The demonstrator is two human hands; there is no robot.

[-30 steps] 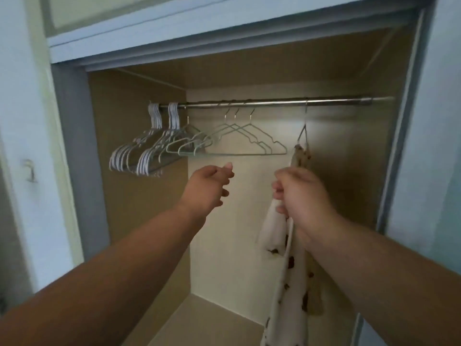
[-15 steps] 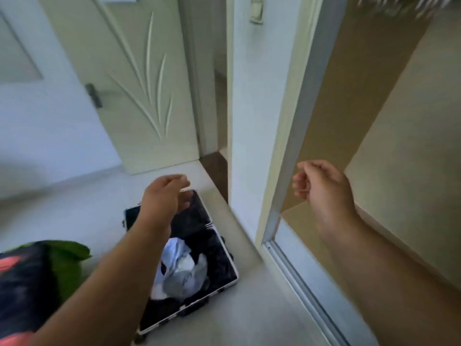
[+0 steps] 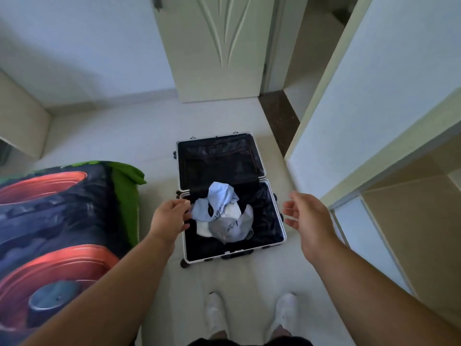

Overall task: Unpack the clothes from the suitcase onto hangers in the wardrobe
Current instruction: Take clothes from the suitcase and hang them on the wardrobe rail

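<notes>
Dark lettering runs across the pale blue garment on top of the pile in the open suitcase, but it is too small and creased to read. There's a small dark mark on the grey garment below it, unreadable too. No other writing shows anywhere.

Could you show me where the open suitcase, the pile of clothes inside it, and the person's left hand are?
suitcase [image 3: 185,236]: head view, on the pale metal rim of its near half.
pile of clothes [image 3: 225,216]: head view, middle of the crumpled light fabric.
left hand [image 3: 169,217]: head view, back of the hand.
</notes>
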